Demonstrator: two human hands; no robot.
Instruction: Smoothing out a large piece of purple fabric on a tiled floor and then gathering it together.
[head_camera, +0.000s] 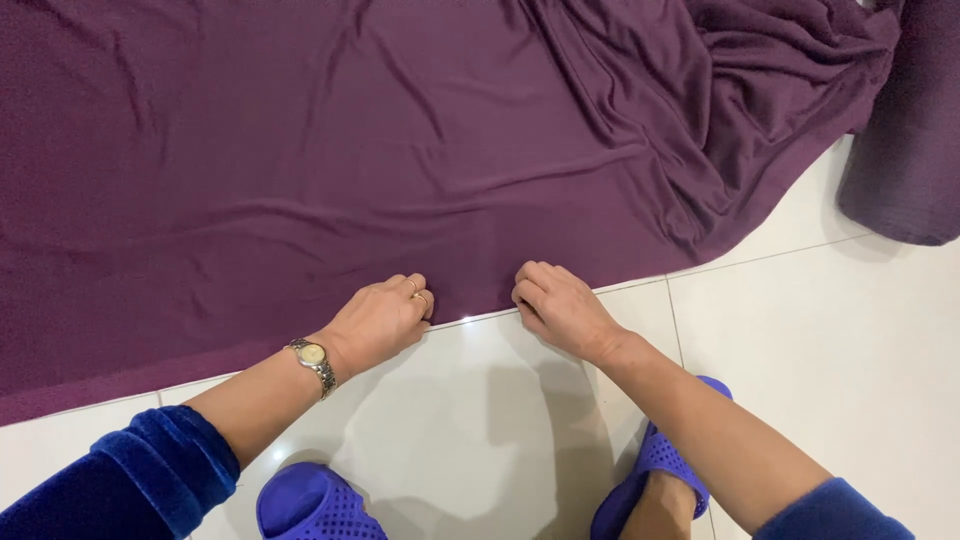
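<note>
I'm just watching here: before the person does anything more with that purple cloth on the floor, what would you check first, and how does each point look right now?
1. Left hand on the near edge of the large purple fabric sheet: ok, fingers curled at the hem.
2. Right hand on the same edge: ok, close beside the left.
3. Whether the fingers actually pinch the cloth: cannot tell, the fingertips are tucked under.
4. Fabric lying flat: not ok, the bunched folds at the far right are heaped and wrinkled.
5. Glossy white tiled floor by the edge: ok, nothing lies on the part shown.
6. Blue perforated slippers off the cloth: ok, both stand on tile.
</note>
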